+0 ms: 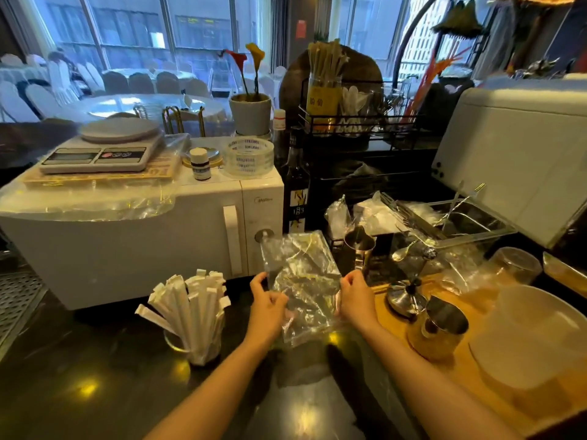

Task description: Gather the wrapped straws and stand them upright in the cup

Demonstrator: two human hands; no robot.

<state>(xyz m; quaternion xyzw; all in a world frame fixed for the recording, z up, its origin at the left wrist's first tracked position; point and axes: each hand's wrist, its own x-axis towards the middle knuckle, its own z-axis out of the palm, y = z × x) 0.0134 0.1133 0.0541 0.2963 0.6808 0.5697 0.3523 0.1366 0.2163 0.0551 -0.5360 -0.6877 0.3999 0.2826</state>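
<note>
A bunch of white paper-wrapped straws (193,303) stands upright and fanned out in a clear glass cup (173,342) on the dark counter, left of my hands. A crumpled clear plastic bag (301,274) is held up between both hands in front of the microwave. My left hand (266,304) pinches its left edge. My right hand (355,298) pinches its right edge. I see no straws inside the bag.
A white microwave (143,236) stands behind the cup with a kitchen scale (101,154) on top. A dark bottle (297,192), metal jiggers (360,249), a steel cup (440,327), a white plate (533,331) and a clear cutlery tray (457,220) crowd the right side.
</note>
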